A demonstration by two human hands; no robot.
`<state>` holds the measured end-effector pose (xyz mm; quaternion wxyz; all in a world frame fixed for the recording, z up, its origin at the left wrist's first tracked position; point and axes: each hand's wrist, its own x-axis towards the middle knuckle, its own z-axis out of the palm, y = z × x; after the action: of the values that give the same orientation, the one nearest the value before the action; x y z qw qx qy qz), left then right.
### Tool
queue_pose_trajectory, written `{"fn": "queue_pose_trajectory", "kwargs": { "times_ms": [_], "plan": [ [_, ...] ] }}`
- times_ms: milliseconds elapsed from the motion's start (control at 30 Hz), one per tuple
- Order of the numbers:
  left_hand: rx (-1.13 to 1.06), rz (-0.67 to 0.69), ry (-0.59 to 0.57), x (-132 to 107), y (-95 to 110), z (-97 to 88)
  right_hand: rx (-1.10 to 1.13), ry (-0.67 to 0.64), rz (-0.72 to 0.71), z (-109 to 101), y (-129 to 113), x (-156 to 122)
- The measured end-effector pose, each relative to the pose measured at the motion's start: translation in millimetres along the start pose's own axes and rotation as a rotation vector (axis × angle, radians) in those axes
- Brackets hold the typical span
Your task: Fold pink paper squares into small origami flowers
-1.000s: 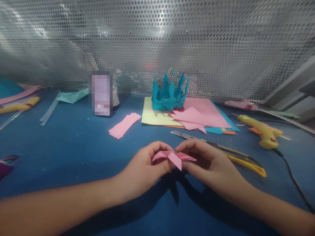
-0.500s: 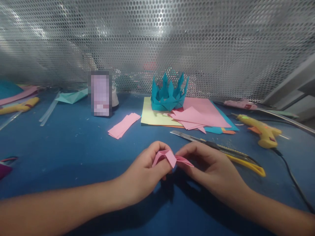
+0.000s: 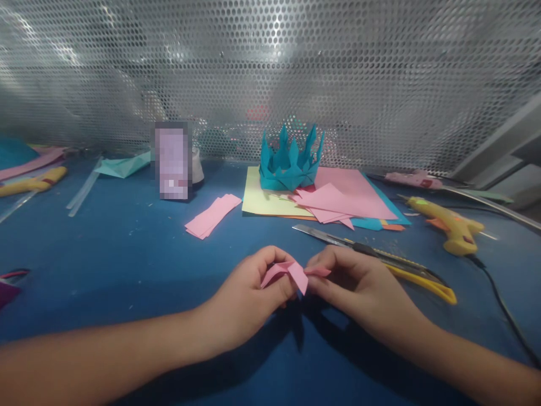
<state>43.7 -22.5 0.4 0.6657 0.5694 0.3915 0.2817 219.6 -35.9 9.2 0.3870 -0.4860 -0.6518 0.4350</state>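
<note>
Left hand [image 3: 257, 290]: curled, thumb and fingers pinching an arched, creased pink paper piece [image 3: 299, 277]
Right hand [image 3: 359, 285]: narrow, thumb and fingertips closed on a pointed pink end of folded paper; fingers hide whether it joins the arched part
Pink piece: between the two hands, over the blue desk [image 3: 160, 282], one flap bent downward
Folding: creases are made and the parts stand loose rather than pressed flat, so it looks partway; how many folds remain, I cannot tell
Pink strips: short rectangular pink paper strips [image 3: 213, 216] lie overlapping beyond the left hand, flat and apparently unfolded
Cutter: yellow-and-black utility knife [image 3: 366, 248], blade out, lies beyond the right hand
Crown: teal folded-paper crown with tall points [image 3: 289, 176], upright on the coloured paper sheets [image 3: 252, 200], apparently finished
Glue gun: yellow corded glue gun [image 3: 459, 230], lying right of the cutter
</note>
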Motion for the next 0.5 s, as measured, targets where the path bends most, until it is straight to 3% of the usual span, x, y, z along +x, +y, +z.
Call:
{"fn": "queue_pose_trajectory", "kwargs": {
  "times_ms": [233,400,500],
  "plan": [
    [-0.058,0.032,-0.006,1.2,0.5,1.2,0.068,-0.076,0.019,1.3,4.3,-0.6],
    [-0.029,-0.005,0.002,1.7,1.3,0.6,-0.105,-0.001,-0.184,0.2,5.5,-3.4],
    [0.023,-0.014,-0.015,1.4,2.3,1.0,-0.222,-0.063,-0.329,-0.8,2.4,-3.7]
  ]
}}
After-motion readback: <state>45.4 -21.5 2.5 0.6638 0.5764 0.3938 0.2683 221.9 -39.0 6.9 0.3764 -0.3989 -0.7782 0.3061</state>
